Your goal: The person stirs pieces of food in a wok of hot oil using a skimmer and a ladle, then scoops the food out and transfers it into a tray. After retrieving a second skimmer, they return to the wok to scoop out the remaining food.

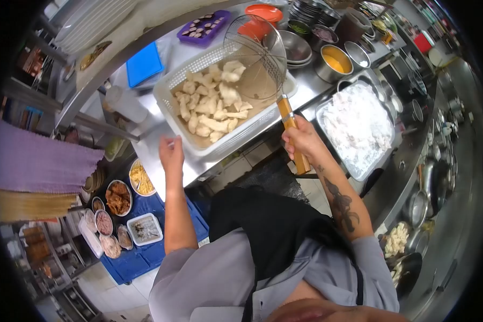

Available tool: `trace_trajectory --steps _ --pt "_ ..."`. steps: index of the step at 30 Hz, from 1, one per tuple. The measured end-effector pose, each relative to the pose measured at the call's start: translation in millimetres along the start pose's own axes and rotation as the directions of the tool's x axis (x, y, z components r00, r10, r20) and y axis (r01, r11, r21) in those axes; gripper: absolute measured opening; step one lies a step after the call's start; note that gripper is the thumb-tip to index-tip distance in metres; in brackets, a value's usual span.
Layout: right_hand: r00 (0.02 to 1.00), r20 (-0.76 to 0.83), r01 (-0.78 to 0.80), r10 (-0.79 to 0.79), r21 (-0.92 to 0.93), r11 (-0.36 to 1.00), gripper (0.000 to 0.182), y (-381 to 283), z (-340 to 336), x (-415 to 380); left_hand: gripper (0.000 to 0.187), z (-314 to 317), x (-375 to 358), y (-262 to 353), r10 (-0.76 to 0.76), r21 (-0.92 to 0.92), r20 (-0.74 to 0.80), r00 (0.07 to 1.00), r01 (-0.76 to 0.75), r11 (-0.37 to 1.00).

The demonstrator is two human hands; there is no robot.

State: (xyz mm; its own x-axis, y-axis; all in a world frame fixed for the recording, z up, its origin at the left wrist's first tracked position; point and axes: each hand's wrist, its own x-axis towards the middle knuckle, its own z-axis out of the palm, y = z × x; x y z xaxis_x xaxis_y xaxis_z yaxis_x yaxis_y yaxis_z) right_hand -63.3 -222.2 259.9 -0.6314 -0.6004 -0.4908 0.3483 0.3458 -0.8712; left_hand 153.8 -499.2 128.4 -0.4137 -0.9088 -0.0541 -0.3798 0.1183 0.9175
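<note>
A long-handled wire skimmer (256,60) is gripped by its flat wooden handle (286,107) in my right hand (302,138). Its round wire head lies over the right end of a white perforated plastic basket (169,107). Pale battered pieces (214,110) are heaped in the basket's left and middle part, on a brownish bottom. My left hand (172,155) is by the basket's near left corner, over the edge of the steel counter (154,140). Its fingers are loosely bent, with nothing visible in them.
A tray of white flour (358,126) stands to the right, beyond metal bowls, one with orange liquid (335,59). Behind the basket are a blue lid (145,64) and a purple tray (204,28). Low on the left, several food containers sit on a blue chest (139,263).
</note>
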Motion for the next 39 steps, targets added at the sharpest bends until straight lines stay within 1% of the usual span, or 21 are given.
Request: trace_trajectory --steps 1,3,4,7,9,11,12,15,18,19,22,23,25,27,29,31,33,35,36,37,39 --pt "1.0 -0.013 0.003 -0.003 0.006 1.0 0.023 -1.4 0.6 -3.3 0.052 1.3 -5.2 14.5 0.126 -0.002 -0.1 0.987 -0.127 0.992" --pt "1.0 -0.021 -0.002 0.002 0.026 1.0 0.027 -2.3 -3.9 -8.2 0.049 5.3 -18.8 50.5 0.362 0.021 -0.291 0.886 -0.372 0.928" --pt "1.0 -0.016 -0.009 0.009 0.039 0.999 0.03 -2.8 -7.8 -9.3 0.042 8.9 -22.5 67.0 0.367 -0.021 -0.318 0.874 -0.393 0.919" --pt "1.0 -0.005 -0.027 0.028 0.174 0.984 0.032 -6.3 -15.7 -17.8 0.036 24.6 -29.6 88.0 0.374 -0.286 -0.087 0.923 -0.383 0.878" --pt "0.999 0.001 -0.047 0.048 0.235 0.971 0.032 -6.3 -19.6 -20.2 0.032 40.2 -44.6 103.8 0.321 -0.391 0.121 0.939 -0.252 0.885" --pt "0.996 0.0 -0.082 0.085 0.241 0.967 0.033 -1.3 -26.2 -20.9 0.031 54.6 -58.9 118.4 0.276 -0.501 0.239 0.931 -0.125 0.856" --pt "0.997 0.034 -0.078 0.071 0.262 0.962 0.032 -5.2 -30.6 -26.3 0.03 59.2 -61.2 122.9 0.273 -0.523 0.255 0.928 -0.105 0.846" --pt "0.999 -0.012 -0.036 0.039 0.172 0.984 0.031 2.2 -36.2 -25.1 0.029 71.8 -66.1 127.5 0.242 -0.542 0.322 0.915 -0.031 0.84" --pt "0.997 -0.077 -0.01 0.027 0.222 0.975 0.032 4.5 -37.4 -28.6 0.025 86.1 -74.9 128.0 0.221 -0.505 0.412 0.884 0.019 0.863" --pt "0.995 -0.098 0.005 0.02 0.247 0.969 0.034 4.7 -40.3 -31.3 0.024 93.3 -82.1 130.1 0.235 -0.504 0.479 0.846 0.046 0.863" --pt "0.999 -0.033 0.03 -0.016 0.467 0.884 0.039 9.9 -55.2 -46.7 0.023 111.5 -103.1 135.4 0.227 -0.437 0.68 0.697 0.137 0.889" --pt "0.998 0.051 0.001 -0.037 0.575 0.818 0.039 19.4 -61.4 -49.8 0.023 116.8 -111.8 140.9 0.199 -0.38 0.749 0.632 0.164 0.91" --pt "0.982 0.128 -0.009 -0.141 0.769 0.639 0.04 43.6 -79.0 -53.8 0.025 133.3 -132.5 156.5 0.161 -0.29 0.873 0.461 0.223 0.931" --pt "0.964 0.045 0.111 -0.263 0.828 0.549 0.034 56.0 -87.9 -77.1 0.028 144.3 -156.9 174.3 0.118 -0.18 0.969 0.218 0.29 0.94" --pt "0.934 -0.215 0.345 -0.286 0.749 0.566 0.03 83.0 -97.0 -88.4 0.033 155.6 -190.7 194.6 0.155 -0.13 0.986 -0.058 0.314 0.941" --pt "0.87 -0.382 0.493 -0.312 0.699 0.518 0.028 98.5 -112.5 -132.9 0.036 171.9 -240.5 210.6 0.123 -0.043 0.959 -0.256 0.298 0.954" --pt "0.81 -0.515 0.579 -0.281 0.627 0.52 0.028 118.2 -129.3 -182.6 0.037 184.3 -294.1 224.8 0.068 0.026 0.93 -0.361 0.248 0.968" --pt "0.734 -0.619 0.646 -0.279 0.509 0.569 0.028 137.6 -144.1 -235.8 0.033 196.4 -353.8 241.0 0.064 0.045 0.909 -0.412 0.249 0.967" --pt "0.732 -0.655 0.559 -0.186 0.422 0.714 0.027 107.5 -135.2 -256.5 0.031 209.3 -340.1 255.5 0.092 0.045 0.891 -0.445 0.288 0.957" --pt "0.703 -0.692 0.582 -0.166 0.426 0.693 0.028 130.8 -148.9 -295.3 0.029 218.7 -383.7 255.2 0.107 0.038 0.884 -0.456 0.298 0.954" --pt "0.65 -0.753 0.602 -0.104 0.426 0.676 0.034 148.4 -164.8 -336.4 0.026 228.6 -430.0 270.2 0.135 0.043 0.81 -0.571 0.288 0.957"
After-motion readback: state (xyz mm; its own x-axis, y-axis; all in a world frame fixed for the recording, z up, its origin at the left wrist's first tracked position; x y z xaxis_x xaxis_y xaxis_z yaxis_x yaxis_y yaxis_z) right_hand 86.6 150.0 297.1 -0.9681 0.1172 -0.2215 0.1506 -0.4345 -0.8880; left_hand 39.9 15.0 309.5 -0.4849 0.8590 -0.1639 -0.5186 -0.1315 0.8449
